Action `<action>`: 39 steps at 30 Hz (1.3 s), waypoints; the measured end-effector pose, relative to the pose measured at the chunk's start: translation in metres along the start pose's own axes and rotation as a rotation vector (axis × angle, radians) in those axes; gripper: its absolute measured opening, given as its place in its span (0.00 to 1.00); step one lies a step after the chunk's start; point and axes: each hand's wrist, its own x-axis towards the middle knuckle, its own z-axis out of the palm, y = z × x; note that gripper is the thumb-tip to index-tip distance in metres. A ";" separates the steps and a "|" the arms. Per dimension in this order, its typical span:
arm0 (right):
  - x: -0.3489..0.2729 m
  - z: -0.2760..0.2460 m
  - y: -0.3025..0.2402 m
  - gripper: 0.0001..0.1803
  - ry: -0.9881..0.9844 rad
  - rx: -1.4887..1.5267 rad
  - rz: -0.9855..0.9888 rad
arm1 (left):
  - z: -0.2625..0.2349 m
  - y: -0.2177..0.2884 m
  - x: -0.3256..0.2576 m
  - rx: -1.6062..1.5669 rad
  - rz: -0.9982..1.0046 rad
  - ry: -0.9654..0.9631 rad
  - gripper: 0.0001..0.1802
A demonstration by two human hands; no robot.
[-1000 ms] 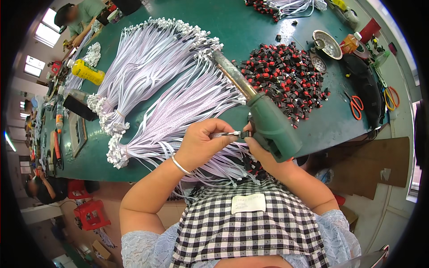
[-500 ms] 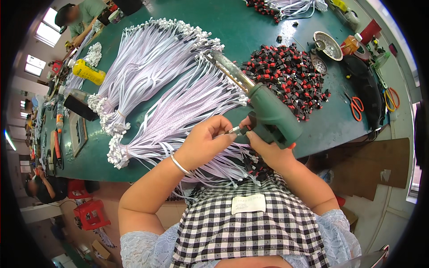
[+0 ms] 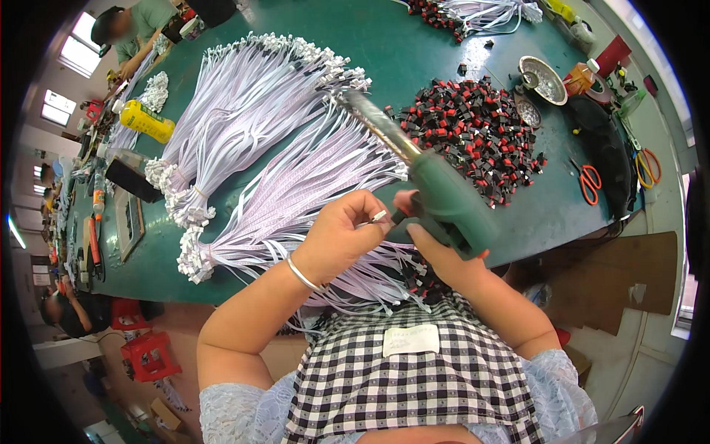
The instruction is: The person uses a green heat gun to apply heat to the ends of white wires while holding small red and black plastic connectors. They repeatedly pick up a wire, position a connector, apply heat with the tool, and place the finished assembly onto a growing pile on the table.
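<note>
Two bare hands meet just above the near edge of a green worktable (image 3: pixel 414 52). The left hand (image 3: pixel 342 240), with a thin bangle at its wrist, pinches the end of a small white wire lead (image 3: pixel 377 217) between thumb and fingertips. The right hand (image 3: pixel 436 251) is wrapped tight around the grip of a green heat gun (image 3: pixel 447 200), whose metal nozzle points away across the table. The two hands are almost touching, with the wire's tip held right at the gun's body.

Beneath and beyond the hands, on the table, fan out large bundles of pale lilac flat wires (image 3: pixel 266 140) with white connector ends. To the right of the heat gun lies a heap of small red and black parts (image 3: pixel 481 126). Farther right on the table sit orange-handled scissors (image 3: pixel 589 181) and a round metal dish (image 3: pixel 542 78). At the table's far left end stands a yellow bottle (image 3: pixel 146 120), and another person (image 3: pixel 140 22) works beyond it.
</note>
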 end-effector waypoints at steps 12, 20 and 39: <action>-0.080 -0.064 -0.002 0.07 -0.186 0.037 0.003 | -0.002 0.008 0.001 -0.119 -0.085 0.105 0.03; -0.088 -0.060 0.005 0.07 -0.205 -0.175 0.053 | -0.001 0.008 0.002 -0.126 -0.064 0.105 0.03; -0.088 -0.059 -0.002 0.24 0.129 0.418 0.230 | -0.002 0.003 0.005 -0.100 -0.080 0.064 0.02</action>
